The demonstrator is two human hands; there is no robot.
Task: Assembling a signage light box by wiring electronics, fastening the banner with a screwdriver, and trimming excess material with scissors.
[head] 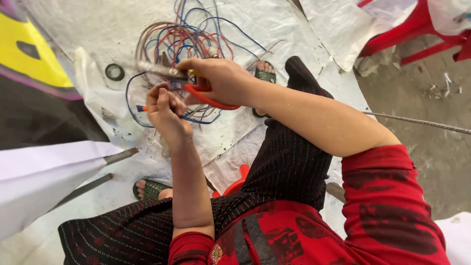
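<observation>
Red-handled pliers being gripped over a bundle of wires.

The pliers point(208, 95) are being held in the right hand point(223, 81), whose fingers are closed around the red handles; the metal tip is blurred and is being pointed leftward. A thin wire end is being pinched between the closed fingers of the left hand point(164, 110), just beside the pliers. The tangled red and blue wires point(186, 39) are lying on the white sheet point(98, 24) directly beneath both hands. A black ring point(115, 72) is resting near the wires.
</observation>
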